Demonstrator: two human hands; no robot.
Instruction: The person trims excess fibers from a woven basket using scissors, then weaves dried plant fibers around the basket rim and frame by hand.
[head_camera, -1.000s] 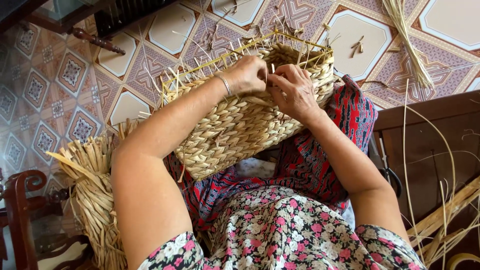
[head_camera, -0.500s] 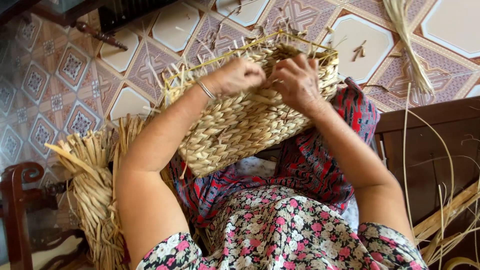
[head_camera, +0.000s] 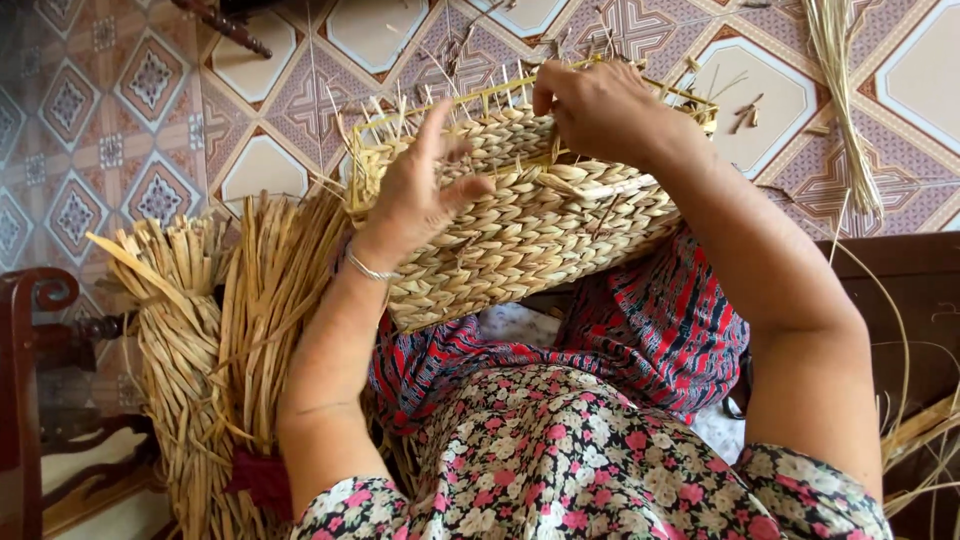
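Single head-worn view, looking steeply down from close above the person's lap. Both hands, left (head_camera: 425, 195) and right (head_camera: 600, 105), sit near frame centre; the tiled floor (head_camera: 150, 120) fills the upper frame beyond.

The woven basket (head_camera: 520, 230) and straw bundle (head_camera: 220, 330) are pale golden yellow. The floor tiles (head_camera: 120, 130) show pink-brown geometric patterns; the dress (head_camera: 560, 460) is floral.
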